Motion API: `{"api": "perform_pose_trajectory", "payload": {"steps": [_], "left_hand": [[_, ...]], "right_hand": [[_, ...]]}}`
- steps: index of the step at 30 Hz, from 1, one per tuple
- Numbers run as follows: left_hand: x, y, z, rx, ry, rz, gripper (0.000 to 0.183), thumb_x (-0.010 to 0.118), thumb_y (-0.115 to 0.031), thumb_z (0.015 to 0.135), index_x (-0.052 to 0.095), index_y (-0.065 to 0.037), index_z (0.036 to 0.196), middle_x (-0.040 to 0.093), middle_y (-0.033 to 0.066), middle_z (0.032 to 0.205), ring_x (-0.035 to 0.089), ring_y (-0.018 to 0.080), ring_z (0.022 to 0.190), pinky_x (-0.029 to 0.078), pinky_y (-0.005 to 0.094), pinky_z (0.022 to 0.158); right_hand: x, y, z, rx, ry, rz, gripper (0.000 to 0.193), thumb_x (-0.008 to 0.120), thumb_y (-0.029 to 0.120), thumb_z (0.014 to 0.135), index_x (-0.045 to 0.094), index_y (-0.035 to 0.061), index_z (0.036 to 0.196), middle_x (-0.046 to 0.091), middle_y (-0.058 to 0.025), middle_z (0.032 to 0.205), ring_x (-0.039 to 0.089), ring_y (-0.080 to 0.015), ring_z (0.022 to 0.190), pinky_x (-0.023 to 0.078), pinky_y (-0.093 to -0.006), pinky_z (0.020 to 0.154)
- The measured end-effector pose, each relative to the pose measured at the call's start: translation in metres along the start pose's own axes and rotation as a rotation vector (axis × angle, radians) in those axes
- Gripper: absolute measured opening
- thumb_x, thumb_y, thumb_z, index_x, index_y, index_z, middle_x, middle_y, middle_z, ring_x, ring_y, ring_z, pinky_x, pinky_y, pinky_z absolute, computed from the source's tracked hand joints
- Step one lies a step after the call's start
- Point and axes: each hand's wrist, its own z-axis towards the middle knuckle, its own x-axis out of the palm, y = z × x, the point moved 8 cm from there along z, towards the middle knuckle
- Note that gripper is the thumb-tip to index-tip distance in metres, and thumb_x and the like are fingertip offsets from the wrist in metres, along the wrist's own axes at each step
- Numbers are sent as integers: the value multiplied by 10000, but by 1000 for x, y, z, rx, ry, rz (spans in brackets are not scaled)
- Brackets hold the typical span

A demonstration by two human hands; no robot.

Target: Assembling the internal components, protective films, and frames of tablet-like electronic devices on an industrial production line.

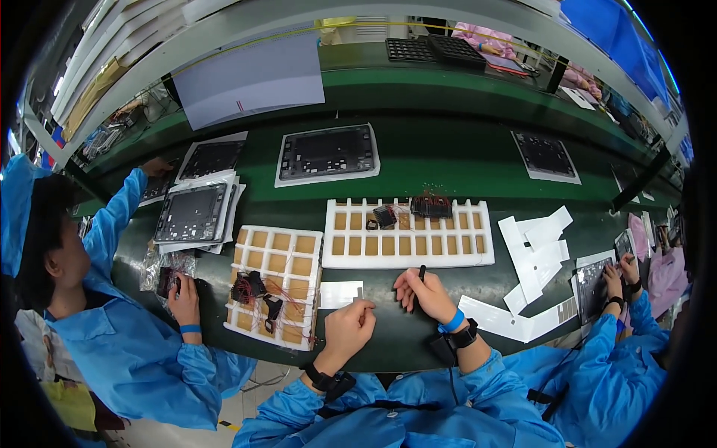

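Note:
My left hand (349, 333) is closed at the right end of a white sticker sheet (337, 294). A few small grey stickers show at that end, beside the curled fingers; the exact grip is partly hidden. To its right, my right hand (424, 293) has its fingers bent around a slim black pen-like tool (422, 272), whose upper end sticks up past the knuckles. Beyond the right hand lies a long white foam tray (407, 262) with compartments. Small black parts with thin wires (385, 217) and a row of black parts (432, 207) rest on it.
A second foam tray (300, 295) with wired black parts stands left. White sheets (534, 269) lie right. Black panels (328, 151) lie on the green bench (441, 160); others are stacked left (193, 213). Co-workers in blue work on both sides, their hands (184, 300) on the bench.

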Motion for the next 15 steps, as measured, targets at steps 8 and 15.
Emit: {"api": "perform_pose_trajectory", "payload": {"steps": [8,15], "left_hand": [[-1,-2,-1,32,-16,8,61,668,-83,858,714,-83,898,646,91,629,649,251,533,503,370,511],[-1,-5,-2,65,-44,22,51,677,-78,856,713,-82,893,638,93,620,641,245,523,491,363,502]], "right_hand": [[1,1,-1,-4,2,28,480,404,373,1115,642,-34,1026,658,-79,803,639,-126,655,536,-259,599],[-3,-1,-1,-96,-95,44,673,314,520,1103,662,-29,929,666,-101,799,649,-142,667,527,-259,604]]}}
